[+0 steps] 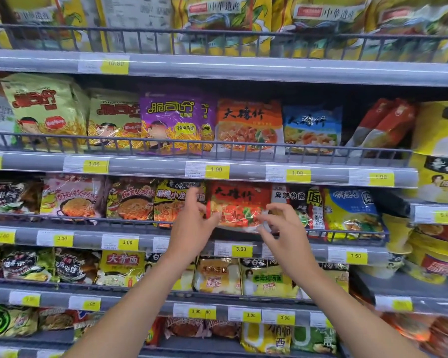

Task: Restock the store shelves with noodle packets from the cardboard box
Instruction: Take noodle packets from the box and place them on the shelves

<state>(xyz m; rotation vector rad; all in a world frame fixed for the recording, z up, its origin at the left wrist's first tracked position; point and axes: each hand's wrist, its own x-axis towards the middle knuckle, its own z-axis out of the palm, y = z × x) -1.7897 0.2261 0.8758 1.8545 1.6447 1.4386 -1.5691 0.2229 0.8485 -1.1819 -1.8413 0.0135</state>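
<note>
Left hand [192, 223] loosely open at the left edge, right hand [282, 228] half-curled at the lower right corner (pinch unclear), we note the orange noodle packet [237, 202] over the shelf rail [130, 223]: judged light, crinkly, slick, brittle inside; hold by side edges.

Orange-red packet [236, 202], centre: black brush characters. Purple packet [171, 117], 12 o'clock: yellow lettering. Blue packet [312, 127], 1 o'clock. Pale-green packet [44, 109], 10 o'clock: red lettering. Yellow price tags [216, 170], black digits, on grey shelf rail [145, 164].
</note>
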